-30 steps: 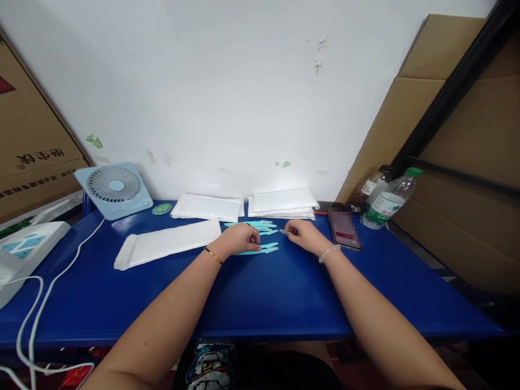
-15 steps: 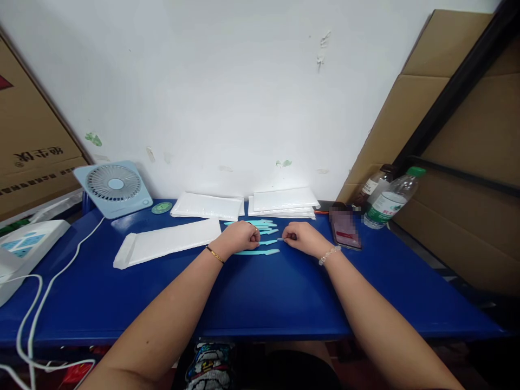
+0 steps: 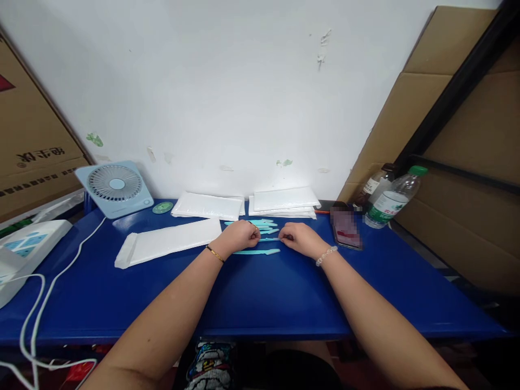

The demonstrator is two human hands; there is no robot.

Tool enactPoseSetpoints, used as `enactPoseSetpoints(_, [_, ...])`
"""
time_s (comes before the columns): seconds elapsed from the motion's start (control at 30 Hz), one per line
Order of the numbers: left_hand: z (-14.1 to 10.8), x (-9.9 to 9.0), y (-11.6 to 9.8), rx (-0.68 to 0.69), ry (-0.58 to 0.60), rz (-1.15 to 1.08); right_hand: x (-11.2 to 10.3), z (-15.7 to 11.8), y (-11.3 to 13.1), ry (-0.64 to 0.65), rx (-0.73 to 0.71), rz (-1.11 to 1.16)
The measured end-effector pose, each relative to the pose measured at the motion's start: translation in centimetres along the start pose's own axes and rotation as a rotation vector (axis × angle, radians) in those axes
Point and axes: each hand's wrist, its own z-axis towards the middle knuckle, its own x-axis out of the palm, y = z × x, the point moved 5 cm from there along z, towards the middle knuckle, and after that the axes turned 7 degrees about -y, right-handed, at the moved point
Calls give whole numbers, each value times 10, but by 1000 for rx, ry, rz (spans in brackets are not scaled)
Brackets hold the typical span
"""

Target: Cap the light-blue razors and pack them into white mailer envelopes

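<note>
Several slim turquoise blade-like tools (image 3: pixel 271 231) lie side by side on the blue table. My left hand (image 3: pixel 246 235) is closed around one of them, whose narrow end points right. At that end, my right hand (image 3: pixel 291 237) pinches; a small clear piece seems to be at its fingertips, mostly hidden. Nearer to me, another turquoise tool (image 3: pixel 260 252) lies loose below my left hand. A long white padded envelope (image 3: pixel 170 241) rests left of my left hand.
White packets (image 3: pixel 208 206) and a second white stack (image 3: pixel 283 200) lie along the wall. A blue fan (image 3: pixel 117 187) and green disc (image 3: pixel 162 207) stand left. Right are a phone (image 3: pixel 346 230) and bottles (image 3: pixel 389 203). White cables (image 3: pixel 52 281) run down the left.
My right hand has moved slightly left, bringing its fingertips up to the end of the tool in my left hand. My left hand has stayed nearly still.
</note>
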Motion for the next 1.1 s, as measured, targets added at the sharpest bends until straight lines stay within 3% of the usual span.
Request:
enactPoseSetpoints(0.2, [2, 0, -9, 48, -26, -34, 5, 0, 2, 15, -7, 78])
enactPoseSetpoints(0.33, [-1, -4, 3, -35, -128, -78, 0, 0, -2, -39, 50, 79])
enactPoseSetpoints(0.5, [-7, 8, 15, -104, 35, 2, -13, -2, -6, -119, 85, 120])
enactPoseSetpoints(0.63, [-4, 8, 7, -126, 61, -52, -22, -3, -8, -178, 105, 120])
enactPoseSetpoints(0.93, [-2, 16, -15, -451, -208, -570, -31, -7, -21, -332, 193, 221])
enactPoseSetpoints(1.1, [-4, 0, -21, -475, -284, -629, -44, -10, -13, -484, 313, 478])
